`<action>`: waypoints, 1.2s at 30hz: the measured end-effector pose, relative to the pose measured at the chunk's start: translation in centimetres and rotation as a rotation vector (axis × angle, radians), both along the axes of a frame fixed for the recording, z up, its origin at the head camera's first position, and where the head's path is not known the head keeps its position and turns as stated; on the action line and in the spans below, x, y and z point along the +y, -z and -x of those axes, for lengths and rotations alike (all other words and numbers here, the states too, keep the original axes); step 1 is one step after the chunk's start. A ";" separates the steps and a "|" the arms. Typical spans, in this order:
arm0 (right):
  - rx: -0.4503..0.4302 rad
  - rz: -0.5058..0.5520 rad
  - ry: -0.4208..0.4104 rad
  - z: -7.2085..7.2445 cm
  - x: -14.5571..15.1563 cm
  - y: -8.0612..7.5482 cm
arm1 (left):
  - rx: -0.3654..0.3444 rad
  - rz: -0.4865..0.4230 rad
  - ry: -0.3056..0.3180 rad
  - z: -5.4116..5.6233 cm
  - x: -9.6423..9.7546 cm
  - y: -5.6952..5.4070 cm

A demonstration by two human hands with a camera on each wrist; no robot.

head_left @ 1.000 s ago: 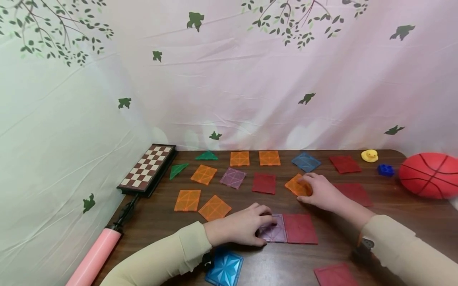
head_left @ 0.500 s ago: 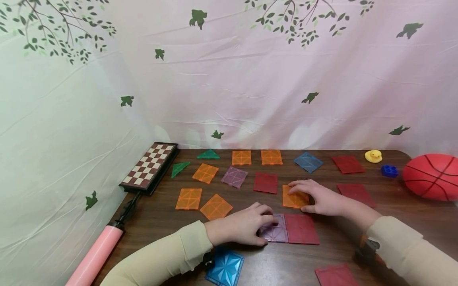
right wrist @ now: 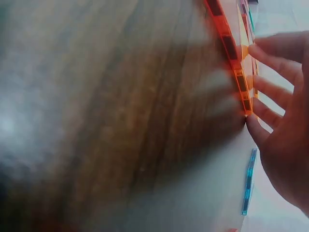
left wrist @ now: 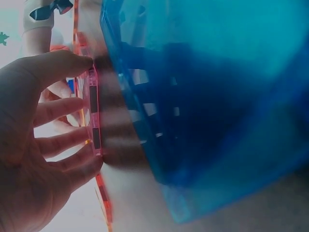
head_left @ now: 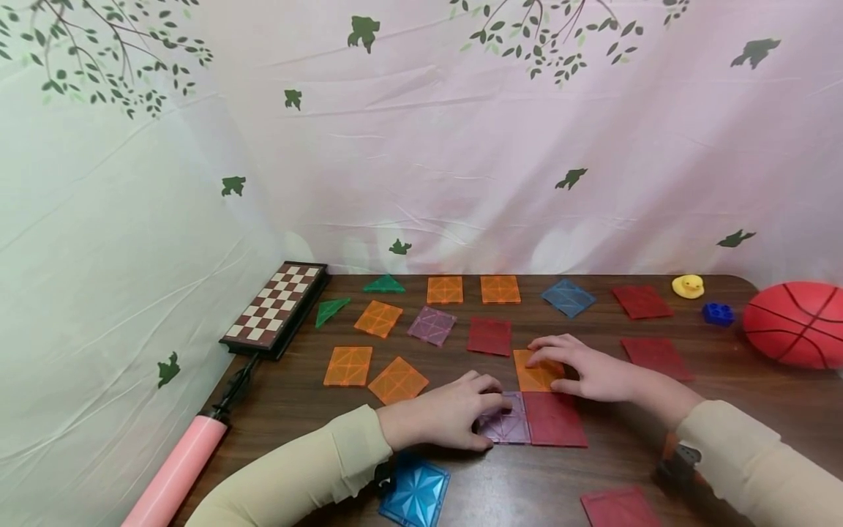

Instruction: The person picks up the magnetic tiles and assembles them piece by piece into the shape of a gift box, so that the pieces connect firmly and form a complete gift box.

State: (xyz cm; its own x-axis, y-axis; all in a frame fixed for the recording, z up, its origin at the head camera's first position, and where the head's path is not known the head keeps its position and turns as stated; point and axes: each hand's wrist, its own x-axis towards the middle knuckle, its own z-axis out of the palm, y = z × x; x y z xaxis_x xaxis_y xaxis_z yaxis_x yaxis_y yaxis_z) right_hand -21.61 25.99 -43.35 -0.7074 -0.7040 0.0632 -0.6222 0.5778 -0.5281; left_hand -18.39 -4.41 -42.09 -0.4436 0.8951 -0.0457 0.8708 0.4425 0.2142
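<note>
My left hand (head_left: 448, 413) holds a translucent purple magnetic tile (head_left: 510, 430) flat on the table, thumb at its near-left corner and fingers over its top. A red magnetic tile (head_left: 558, 423) lies edge to edge on its right. Just beyond this pair, an orange magnetic tile (head_left: 532, 377) is gripped by my right hand (head_left: 593, 372), fingers on its far part and thumb at the near right. The orange tile's near edge meets the far side of the pair, around their seam. The right wrist view shows fingertips at the orange tile's edge (right wrist: 245, 92).
Several loose orange (head_left: 347, 366), red (head_left: 489, 335), purple (head_left: 431, 326), blue (head_left: 568, 298) and green (head_left: 331, 312) tiles lie around. A blue star-patterned tile (head_left: 418, 494) sits near the left sleeve. A chessboard (head_left: 273, 304), pink pump (head_left: 176, 468), duck (head_left: 688, 286), blue brick (head_left: 718, 314) and ball (head_left: 793, 326) flank them.
My right hand has drawn the orange tile nearer and slightly left, turning it from a diamond angle to square with the purple and red pair. The left hand stays on the purple tile.
</note>
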 end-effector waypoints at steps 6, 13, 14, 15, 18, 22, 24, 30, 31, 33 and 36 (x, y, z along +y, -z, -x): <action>0.054 0.015 0.019 -2.2 -0.2 0.1 | -0.049 0.016 -0.005 0.6 0.0 -0.4; 0.147 -0.029 -0.005 -4.3 -0.7 0.6 | -0.090 -0.034 -0.153 5.4 0.2 -2.5; 0.147 -0.037 -0.003 -4.4 -0.9 0.6 | -0.086 -0.044 -0.191 6.3 0.4 -2.7; 0.140 -0.046 0.002 -4.4 -0.9 0.7 | -0.082 -0.047 -0.223 7.1 0.7 -2.9; 0.110 -0.055 0.016 -4.4 -1.2 0.8 | -0.069 -0.014 -0.269 9.4 1.7 -2.6; 0.100 -0.048 0.026 -4.4 -1.5 0.9 | -0.081 0.072 -0.257 11.0 3.0 -1.6; 0.110 -0.046 0.030 -4.4 -1.5 0.9 | -0.085 0.098 -0.263 11.2 3.4 -1.1; 0.133 -0.036 0.038 -4.4 -1.7 0.7 | -0.018 0.121 -0.290 10.7 3.7 -0.7; 0.130 -0.035 0.039 -4.4 -1.8 0.7 | -0.015 0.124 -0.291 10.5 3.6 -0.7; 0.127 -0.042 0.043 -4.4 -1.8 0.7 | -0.021 0.125 -0.288 10.0 3.3 -0.7; 0.125 -0.050 0.048 -4.3 -1.8 0.9 | -0.045 0.110 -0.283 9.1 2.9 -0.6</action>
